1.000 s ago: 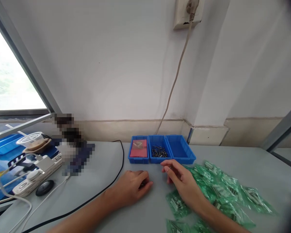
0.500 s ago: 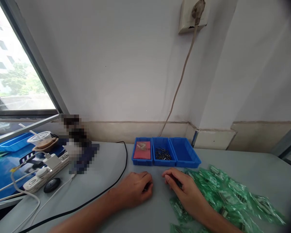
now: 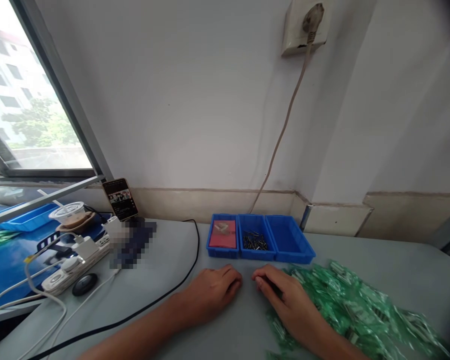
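My left hand (image 3: 212,292) rests on the grey table (image 3: 165,280) with its fingers curled under, and whatever is inside them is hidden. My right hand (image 3: 285,295) lies beside it, fingers bent and pinched around a small dark thing I cannot make out. Its wrist lies over a heap of green plastic bags (image 3: 352,310) holding small metal parts. Just beyond both hands stand three joined blue trays (image 3: 260,245): the left one holds a red pad, the middle one several dark pins, the right one shows nothing.
A black cable (image 3: 187,272) curves across the table left of my left hand. Farther left lie a white power strip (image 3: 75,257) with chargers, a propped phone (image 3: 120,199) and a lidded cup (image 3: 67,214). A wall socket (image 3: 307,25) with a cord hangs above.
The view has tilted up and shifted left. My right hand has drawn back and curled tighter, closing in on the left hand. The left hand has stayed put.
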Motion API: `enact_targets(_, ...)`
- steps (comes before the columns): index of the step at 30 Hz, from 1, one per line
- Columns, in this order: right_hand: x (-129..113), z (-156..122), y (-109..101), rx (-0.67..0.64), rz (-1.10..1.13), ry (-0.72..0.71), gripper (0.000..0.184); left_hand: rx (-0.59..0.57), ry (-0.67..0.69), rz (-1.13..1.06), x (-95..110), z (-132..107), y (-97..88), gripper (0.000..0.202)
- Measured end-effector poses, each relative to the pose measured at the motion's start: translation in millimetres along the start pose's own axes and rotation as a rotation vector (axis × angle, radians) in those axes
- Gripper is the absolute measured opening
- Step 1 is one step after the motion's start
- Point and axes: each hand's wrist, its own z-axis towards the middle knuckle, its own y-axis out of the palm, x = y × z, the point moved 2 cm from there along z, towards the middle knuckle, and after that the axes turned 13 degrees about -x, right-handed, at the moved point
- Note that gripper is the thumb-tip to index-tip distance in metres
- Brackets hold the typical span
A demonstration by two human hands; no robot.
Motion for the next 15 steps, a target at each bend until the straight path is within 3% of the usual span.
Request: enact_targets(15, 1.9, -1.3, 3.2, -0.022, -0.053, -0.028, 0.025, 0.025, 0.033, -0.109, -5.4, -2.6, 2.1, 0.028)
